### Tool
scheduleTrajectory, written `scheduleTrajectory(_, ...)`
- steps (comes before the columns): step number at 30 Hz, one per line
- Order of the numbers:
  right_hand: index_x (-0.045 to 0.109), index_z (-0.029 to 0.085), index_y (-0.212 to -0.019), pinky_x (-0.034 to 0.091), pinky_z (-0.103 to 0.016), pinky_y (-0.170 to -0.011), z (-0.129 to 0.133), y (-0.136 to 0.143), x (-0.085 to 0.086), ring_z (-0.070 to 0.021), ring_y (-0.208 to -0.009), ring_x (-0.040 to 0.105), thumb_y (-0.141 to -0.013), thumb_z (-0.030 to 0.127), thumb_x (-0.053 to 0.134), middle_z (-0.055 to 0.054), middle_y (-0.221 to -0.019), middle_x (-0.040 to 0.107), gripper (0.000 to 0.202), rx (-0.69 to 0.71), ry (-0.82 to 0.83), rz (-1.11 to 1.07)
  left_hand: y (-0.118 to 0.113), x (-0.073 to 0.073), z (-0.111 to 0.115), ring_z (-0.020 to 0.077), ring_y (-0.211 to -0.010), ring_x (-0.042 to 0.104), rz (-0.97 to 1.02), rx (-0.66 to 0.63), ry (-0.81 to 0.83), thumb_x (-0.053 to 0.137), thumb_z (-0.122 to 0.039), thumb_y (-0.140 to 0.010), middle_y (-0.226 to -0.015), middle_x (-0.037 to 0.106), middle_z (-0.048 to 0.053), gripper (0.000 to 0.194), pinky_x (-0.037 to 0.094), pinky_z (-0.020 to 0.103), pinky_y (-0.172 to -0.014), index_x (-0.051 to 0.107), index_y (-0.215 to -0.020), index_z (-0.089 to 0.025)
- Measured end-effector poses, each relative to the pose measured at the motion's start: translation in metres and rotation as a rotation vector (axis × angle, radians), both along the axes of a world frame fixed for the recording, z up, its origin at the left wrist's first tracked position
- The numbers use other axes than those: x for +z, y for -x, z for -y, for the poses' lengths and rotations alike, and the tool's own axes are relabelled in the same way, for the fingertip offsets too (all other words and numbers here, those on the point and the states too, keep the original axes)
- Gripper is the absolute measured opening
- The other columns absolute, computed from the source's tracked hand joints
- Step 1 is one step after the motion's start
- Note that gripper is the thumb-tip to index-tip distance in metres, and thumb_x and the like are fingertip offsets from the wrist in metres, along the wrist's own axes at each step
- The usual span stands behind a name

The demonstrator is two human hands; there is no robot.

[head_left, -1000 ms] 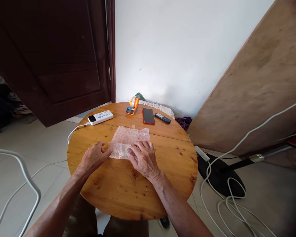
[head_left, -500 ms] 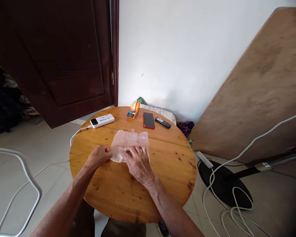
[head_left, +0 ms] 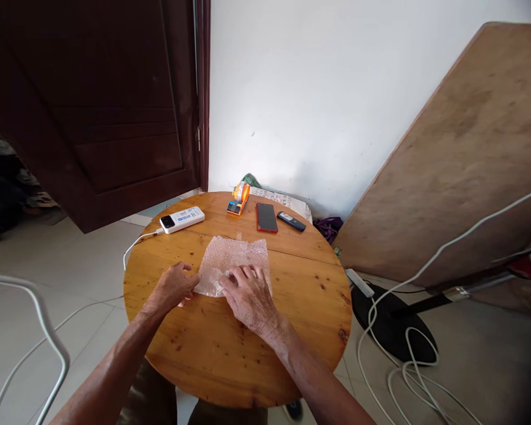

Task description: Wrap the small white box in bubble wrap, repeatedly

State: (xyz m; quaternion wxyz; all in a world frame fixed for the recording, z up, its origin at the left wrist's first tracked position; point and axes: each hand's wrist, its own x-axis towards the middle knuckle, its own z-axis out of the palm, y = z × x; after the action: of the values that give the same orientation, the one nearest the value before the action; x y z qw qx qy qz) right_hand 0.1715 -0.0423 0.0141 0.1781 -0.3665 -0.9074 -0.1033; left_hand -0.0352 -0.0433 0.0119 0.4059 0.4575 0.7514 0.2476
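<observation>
A sheet of clear bubble wrap [head_left: 236, 251] lies flat on the round wooden table [head_left: 301, 295]. My left hand [head_left: 176, 284] is at its lower left corner, fingers apart, with the index fingertip at the wrap's edge. My right hand [head_left: 250, 295] rests on the lower part of the wrap, its fingers bent and spread over the plastic. The palm side of my right hand is hidden. A small piece of clear tape [head_left: 239, 236] shows at the wrap's top edge.
Along the table's far side are a white power bank [head_left: 182, 219] with a cable, an orange tape dispenser [head_left: 239, 199], a red-edged phone [head_left: 266, 218] and a dark blue handset [head_left: 291, 221]. White cables loop on the floor at both sides.
The fingers of my left hand have opened from a pinch at the wrap's corner. My right hand stays on the wrap. The whole view has shifted slightly.
</observation>
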Motion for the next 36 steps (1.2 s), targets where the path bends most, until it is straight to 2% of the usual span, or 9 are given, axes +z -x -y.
scheduleTrajectory(3,0.063,0.023,-0.104,0.034,-0.044,-0.09,0.0,0.0,0.001,-0.0242,-0.091,0.051,-0.091,0.018,0.058,-0.008,-0.099,0.062,0.015,0.01,-0.003,0.02,0.0,-0.012,-0.003,0.0164,-0.041,0.056,-0.014,-0.027,0.004,0.056,-0.036,-0.074,-0.05,0.055,-0.005,0.039,0.037,0.022,-0.038,0.056,-0.106,-0.013)
scheduleTrajectory(6,0.064,0.022,-0.105,0.035,-0.045,-0.09,0.0,0.0,0.001,-0.0244,-0.091,0.051,-0.091,0.016,0.057,-0.008,-0.099,0.062,0.017,0.019,-0.015,0.04,0.001,-0.019,-0.003,0.0114,-0.037,0.045,0.037,-0.093,-0.015,0.056,-0.039,-0.072,-0.044,0.045,-0.007,0.022,0.032,0.02,-0.037,0.056,-0.077,-0.018)
scheduleTrajectory(9,0.064,0.021,-0.106,0.035,-0.045,-0.09,-0.001,-0.001,0.001,-0.0246,-0.092,0.052,-0.089,0.013,0.056,-0.008,-0.1,0.062,0.02,0.015,-0.016,0.063,-0.001,-0.019,-0.001,0.0085,-0.04,0.037,0.091,-0.133,-0.053,0.055,-0.039,-0.068,-0.045,0.038,-0.008,0.023,0.027,0.02,-0.038,0.045,-0.059,-0.021)
scheduleTrajectory(17,0.061,0.019,-0.1,0.036,-0.044,-0.089,0.002,0.002,0.001,-0.025,-0.095,0.051,-0.091,0.015,0.056,-0.008,-0.101,0.06,0.012,0.014,-0.004,0.078,-0.026,-0.011,0.002,0.0115,-0.06,0.043,0.016,-0.131,-0.474,0.052,-0.038,-0.068,-0.058,0.043,-0.004,0.026,0.038,0.023,-0.058,0.04,-0.053,-0.021)
scheduleTrajectory(20,0.059,0.019,-0.103,0.036,-0.043,-0.09,0.004,0.002,0.0,-0.025,-0.096,0.052,-0.091,0.019,0.058,-0.008,-0.102,0.062,0.011,-0.005,0.036,-0.003,-0.034,-0.01,0.001,0.0124,-0.063,0.047,-0.007,-0.169,-0.55,0.052,-0.035,-0.069,-0.061,0.048,-0.002,0.025,0.039,0.024,-0.061,0.04,-0.053,-0.021)
scheduleTrajectory(24,0.054,0.017,-0.112,0.035,-0.042,-0.089,0.005,0.001,-0.004,-0.0254,-0.097,0.053,-0.087,0.021,0.062,-0.008,-0.106,0.065,0.026,-0.043,0.115,-0.161,-0.045,-0.008,0.003,0.0139,-0.07,0.055,0.006,-0.202,-0.571,0.053,-0.026,-0.071,-0.073,0.06,0.001,0.019,0.043,0.025,-0.064,0.044,-0.056,-0.02)
scheduleTrajectory(28,0.051,0.018,-0.12,0.037,-0.04,-0.085,0.005,0.0,-0.01,-0.0248,-0.093,0.056,-0.083,0.014,0.057,-0.008,-0.103,0.067,0.038,-0.042,0.17,-0.297,-0.06,-0.006,0.008,0.0149,-0.075,0.058,-0.156,-0.227,-0.601,0.054,-0.019,-0.076,-0.08,0.064,0.001,0.014,0.045,0.026,-0.069,0.052,-0.062,-0.021)
scheduleTrajectory(33,0.048,0.018,-0.129,0.04,-0.038,-0.085,0.008,-0.002,-0.015,-0.0253,-0.095,0.057,-0.077,0.007,0.052,-0.008,-0.107,0.068,0.054,-0.035,0.183,-0.428,-0.069,-0.008,0.014,0.0223,-0.088,0.06,-0.362,-0.323,-0.745,0.054,-0.014,-0.075,-0.087,0.066,0.007,0.01,0.049,0.035,-0.083,0.061,-0.074,-0.02)
scheduleTrajectory(36,0.047,0.017,-0.129,0.041,-0.04,-0.09,0.009,-0.004,-0.015,-0.0265,-0.101,0.057,-0.079,0.013,0.053,-0.011,-0.118,0.065,0.05,-0.003,0.196,-0.469,-0.066,-0.007,0.02,0.0255,-0.098,0.061,-0.34,-0.389,-0.824,0.053,-0.009,-0.067,-0.102,0.069,0.01,0.032,0.051,0.039,-0.09,0.065,-0.095,-0.018)
